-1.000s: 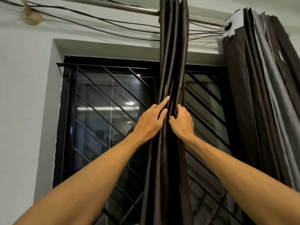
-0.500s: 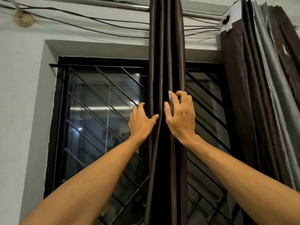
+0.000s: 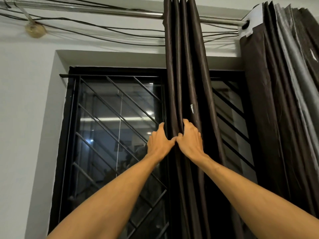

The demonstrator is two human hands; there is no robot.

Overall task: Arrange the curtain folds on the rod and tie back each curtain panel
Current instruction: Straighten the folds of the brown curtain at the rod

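Both hands are closed on the gathered curtain panel (image 3: 185, 66), a dark brown cloth with a satin sheen, bunched into narrow, rounded vertical folds. The left hand (image 3: 159, 143) pinches the outermost fold on its side, thumb laid across the front and fingers running up along the cloth's edge. The right hand (image 3: 189, 142) curls its fingertips (image 3: 186, 121) into the groove between two folds, its thumb meeting the left thumb at the middle of the bundle. Straight above the grip the panel hangs from a smooth, shiny metal rod (image 3: 120, 12); just above the right hand's knuckles a small white tag (image 3: 191, 107) shows on a fold. Beyond the right hand, well apart, a second panel (image 3: 269, 118) hangs bunched, brown with a duller grey lining. Behind and beyond the left hand stands a black window grille (image 3: 110, 107) of thin diagonal bars over glass, and thin dark cables (image 3: 86, 29) sag along the white wall under the rod.
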